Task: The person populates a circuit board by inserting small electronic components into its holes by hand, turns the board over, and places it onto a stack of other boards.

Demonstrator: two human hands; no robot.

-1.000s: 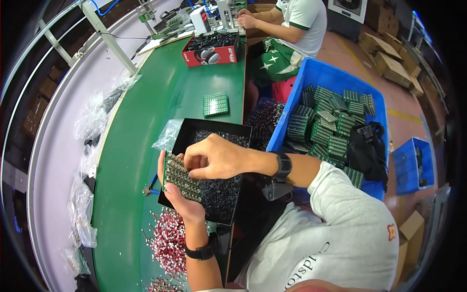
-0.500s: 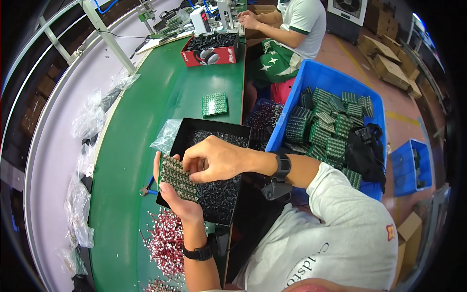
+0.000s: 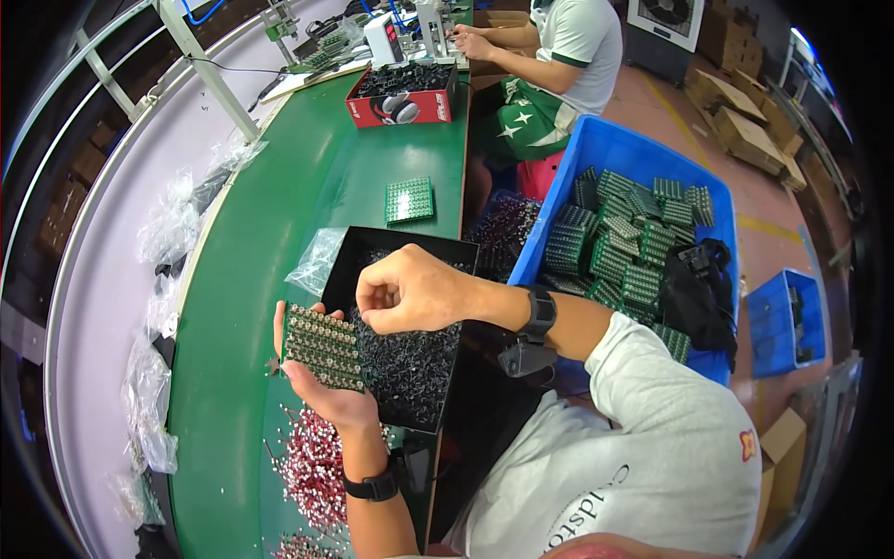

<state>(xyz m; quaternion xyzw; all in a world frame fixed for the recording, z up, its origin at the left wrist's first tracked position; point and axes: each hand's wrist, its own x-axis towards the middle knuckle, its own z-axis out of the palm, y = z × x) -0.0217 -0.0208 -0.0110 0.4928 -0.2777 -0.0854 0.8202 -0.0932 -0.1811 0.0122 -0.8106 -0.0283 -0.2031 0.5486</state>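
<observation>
A green circuit board panel (image 3: 322,347) with rows of small round parts lies tilted in my left hand (image 3: 337,402), the thumb over its near edge and fingertips showing at its far side. My right hand (image 3: 402,291) hovers just right of the panel, apart from it, fingers curled together; whether something tiny is between them cannot be seen. Below that hand is a black box (image 3: 350,244) filled with small black parts (image 3: 410,373). Part of the box is hidden by my hands and the panel.
Another green panel (image 3: 410,200) lies farther along the green table (image 3: 247,307). Red-and-white wire pieces (image 3: 317,466) are heaped nearby. A blue bin (image 3: 643,144) of stacked panels stands at right. A red box (image 3: 400,110) and a co-worker (image 3: 577,47) are at the back.
My right hand has lifted off the panel and risen slightly, its fingers curling in. My left hand has shifted left with the panel, showing more of its face.
</observation>
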